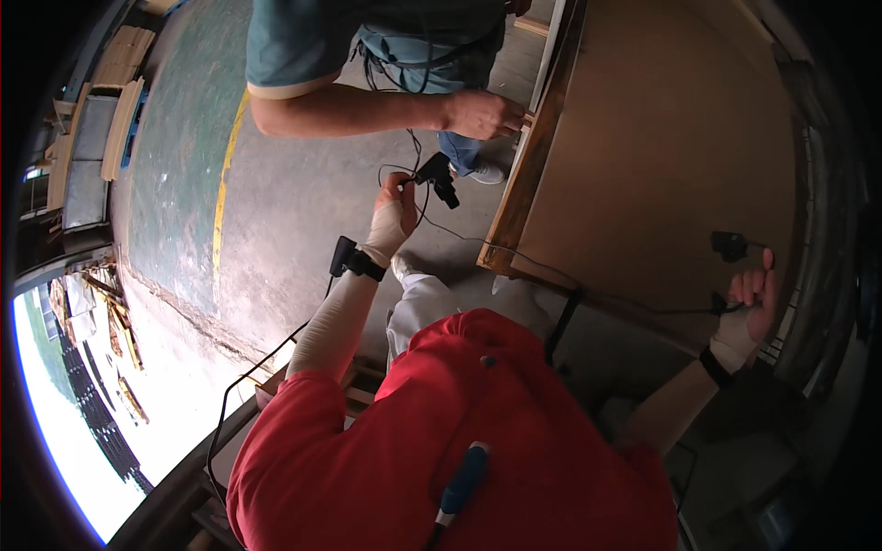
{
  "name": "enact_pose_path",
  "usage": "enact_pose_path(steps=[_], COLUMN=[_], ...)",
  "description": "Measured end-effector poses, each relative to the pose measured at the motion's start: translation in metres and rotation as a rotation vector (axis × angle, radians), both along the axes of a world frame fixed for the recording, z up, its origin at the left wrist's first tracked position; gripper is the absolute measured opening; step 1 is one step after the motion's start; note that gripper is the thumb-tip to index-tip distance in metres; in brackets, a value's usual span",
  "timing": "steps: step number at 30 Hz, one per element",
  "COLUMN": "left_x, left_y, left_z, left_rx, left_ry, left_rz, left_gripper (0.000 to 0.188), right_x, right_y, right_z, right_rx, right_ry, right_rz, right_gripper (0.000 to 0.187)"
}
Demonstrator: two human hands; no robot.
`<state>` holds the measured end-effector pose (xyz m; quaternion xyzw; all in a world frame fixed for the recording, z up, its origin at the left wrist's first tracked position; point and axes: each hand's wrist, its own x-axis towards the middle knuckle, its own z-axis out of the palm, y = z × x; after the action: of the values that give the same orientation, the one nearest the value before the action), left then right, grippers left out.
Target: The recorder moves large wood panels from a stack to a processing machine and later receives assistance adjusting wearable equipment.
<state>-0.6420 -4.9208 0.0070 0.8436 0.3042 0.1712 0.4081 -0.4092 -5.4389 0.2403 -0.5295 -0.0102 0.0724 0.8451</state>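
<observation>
My left hand (393, 209), wrapped in a pale covering up the forearm, is closed in a pinch. It holds a small black device (439, 179) with a thin black cable looping about it. A black strap with a boxy unit (345, 257) sits on that wrist. At the far right my right hand (753, 298) is raised with curled fingers over the brown panel (671, 138). Its fingertips meet the thin end of another small black device (730, 245); the exact grip is small and dim. A black band (715, 367) circles the right wrist.
Across from me, a person in a blue-green shirt has a hand (485, 115) at the panel's wooden frame (519, 202). A dark cable (542, 264) crosses the frame corner. Stacked boards (124, 55) stand far left, past a yellow floor line (223, 193).
</observation>
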Motion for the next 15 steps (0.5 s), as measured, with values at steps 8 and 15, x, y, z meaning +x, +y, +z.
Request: enact_pose_path(steps=[8,15], left_x=[-0.116,-0.081], left_y=[0.3,0.582], left_z=[0.097,0.163], left_rx=[-0.732,-0.532], left_ry=[-0.598,-0.822], left_rz=[0.423,0.417], left_gripper=[0.02,0.025], right_x=[-0.012,-0.049], right_y=[0.094,0.262], right_z=[0.003,0.027], right_rx=[-0.038,-0.097], right_ry=[0.006,0.08], right_rz=[0.04,-0.111], right_gripper=[0.039,0.036])
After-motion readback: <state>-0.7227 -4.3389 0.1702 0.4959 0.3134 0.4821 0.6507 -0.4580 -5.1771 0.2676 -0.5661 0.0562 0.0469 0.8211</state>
